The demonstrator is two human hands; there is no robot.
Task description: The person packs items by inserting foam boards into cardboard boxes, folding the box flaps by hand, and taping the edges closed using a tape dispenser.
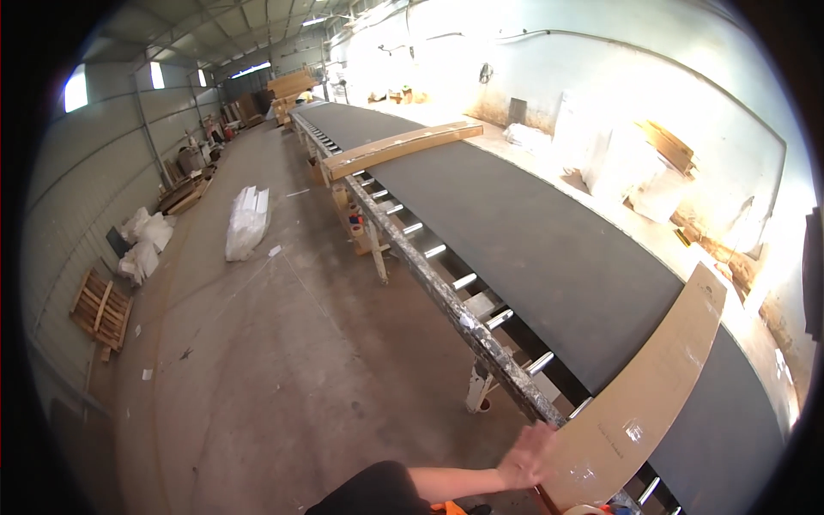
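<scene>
A long, flat brown cardboard box (648, 399) lies across the dark conveyor belt (524, 232) at the near right. My left hand (528, 457) is at the box's near left end, its fingers outstretched, slightly blurred and holding nothing. The bare forearm leads back to a black sleeve. At the lower edge, against the box's near end, part of a tape dispenser (614, 508) shows, mostly cut off. My right hand is out of view.
A second long box (403, 148) lies across the belt farther along. Metal rollers (464, 281) line the conveyor's left rail (442, 287). On the floor sit a white wrapped bundle (248, 223) and a wooden pallet (101, 309). Wrapped stacks (657, 184) stand by the right wall.
</scene>
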